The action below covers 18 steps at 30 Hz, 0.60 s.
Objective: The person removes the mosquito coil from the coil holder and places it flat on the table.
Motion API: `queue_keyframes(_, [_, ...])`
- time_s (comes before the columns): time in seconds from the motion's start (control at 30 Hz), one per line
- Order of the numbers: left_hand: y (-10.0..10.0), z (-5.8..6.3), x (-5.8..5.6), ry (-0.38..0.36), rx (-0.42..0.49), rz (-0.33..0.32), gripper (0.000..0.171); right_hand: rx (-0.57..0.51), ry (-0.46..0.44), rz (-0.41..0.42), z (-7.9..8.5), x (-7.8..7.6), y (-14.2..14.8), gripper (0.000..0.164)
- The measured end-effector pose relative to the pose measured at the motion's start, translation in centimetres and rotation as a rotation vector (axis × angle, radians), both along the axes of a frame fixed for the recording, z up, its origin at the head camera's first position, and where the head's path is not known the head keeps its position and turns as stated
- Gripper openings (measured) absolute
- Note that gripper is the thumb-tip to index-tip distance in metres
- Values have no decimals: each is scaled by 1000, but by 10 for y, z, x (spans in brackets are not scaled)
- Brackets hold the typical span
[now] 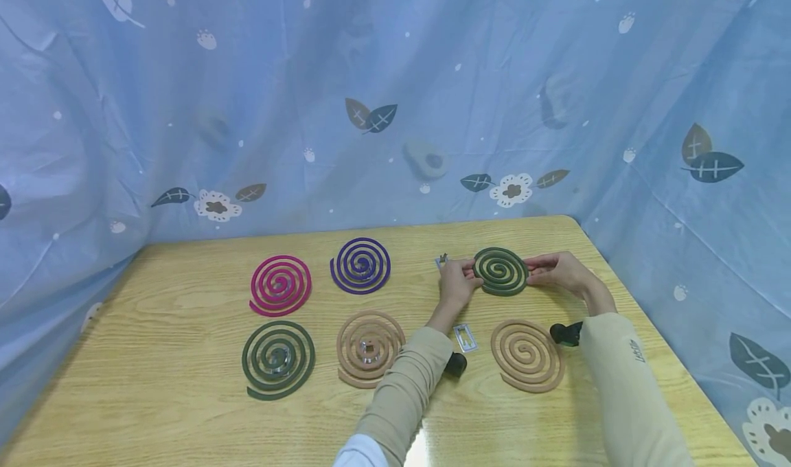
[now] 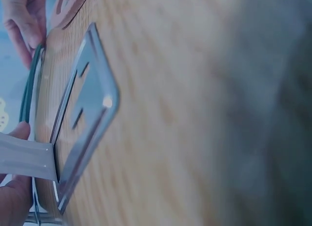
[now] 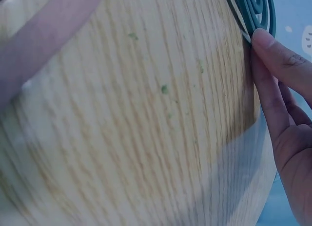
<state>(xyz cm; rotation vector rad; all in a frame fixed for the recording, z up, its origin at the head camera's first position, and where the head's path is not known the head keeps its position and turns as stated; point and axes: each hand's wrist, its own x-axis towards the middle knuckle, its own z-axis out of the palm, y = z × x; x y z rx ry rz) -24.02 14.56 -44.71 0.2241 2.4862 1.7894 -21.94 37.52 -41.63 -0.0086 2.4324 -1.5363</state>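
A dark green mosquito coil (image 1: 500,271) is held by both hands at the back right of the table. My left hand (image 1: 458,283) pinches its left edge between thumb and fingers. On the opposite edge my right hand (image 1: 565,275) grips it; the right wrist view shows the thumb (image 3: 263,39) on the coil's rim. Beside the left hand lies a small metal coil stand (image 1: 441,261), partly hidden by that hand. Another metal stand (image 1: 465,338) lies nearer the front, and a tan mosquito coil (image 1: 527,355) lies flat below the right hand.
To the left lie a pink coil (image 1: 281,285), a purple coil (image 1: 361,266), another green coil (image 1: 278,360) and another tan coil (image 1: 371,349); metal shows at their centres. Green crumbs (image 3: 164,89) dot the wooden table. A blue patterned curtain (image 1: 395,110) hangs behind it.
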Motion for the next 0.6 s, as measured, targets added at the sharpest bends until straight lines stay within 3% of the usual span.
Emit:
queue_keyframes(0.4, [3, 2, 2, 64, -69, 22, 33, 56, 36, 8, -3, -4, 0, 53])
queue_keyframes(0.6, [4, 4, 4, 52, -95, 46, 29, 91, 33, 11, -2, -5, -1, 53])
